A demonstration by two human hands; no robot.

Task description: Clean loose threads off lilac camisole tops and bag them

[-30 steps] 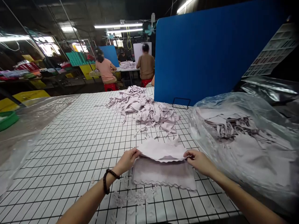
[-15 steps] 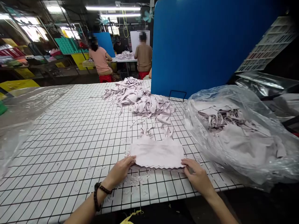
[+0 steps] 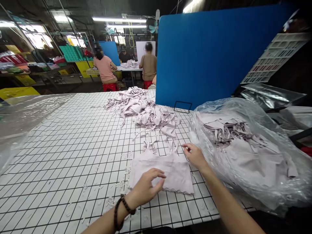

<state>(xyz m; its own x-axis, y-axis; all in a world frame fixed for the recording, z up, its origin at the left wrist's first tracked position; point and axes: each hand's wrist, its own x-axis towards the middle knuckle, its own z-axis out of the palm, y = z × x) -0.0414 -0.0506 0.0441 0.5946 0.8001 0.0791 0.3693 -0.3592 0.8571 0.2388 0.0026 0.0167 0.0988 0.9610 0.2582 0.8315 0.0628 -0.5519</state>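
A pale lilac camisole top (image 3: pixel 175 170) lies flat on the grid-patterned tabletop, its thin straps pointing away from me and its wavy hem towards me. Over its lower left half hovers my left hand (image 3: pixel 148 187), thumb and fingers apart with nothing between them; a dark beaded bracelet circles that wrist. Just right of the top's right strap (image 3: pixel 173 147) is my right hand (image 3: pixel 196 157), fingers bent and slightly parted, holding nothing that I can see. Beyond the top sits a loose heap of similar lilac garments (image 3: pixel 156 115).
At right, a clear plastic bag (image 3: pixel 202 130) holds stacked lilac garments (image 3: pixel 260 159). A tall blue panel (image 3: pixel 207 58) stands at the table's back on a black wire foot (image 3: pixel 182 106). Small scraps (image 3: pixel 110 201) litter the tabletop (image 3: pixel 60 156). Several people sit at a table farther off.
Both hands have let go of the hem corners. My left hand has moved right, over the top; my right has moved forward, near the right strap. The view has tilted up slightly.
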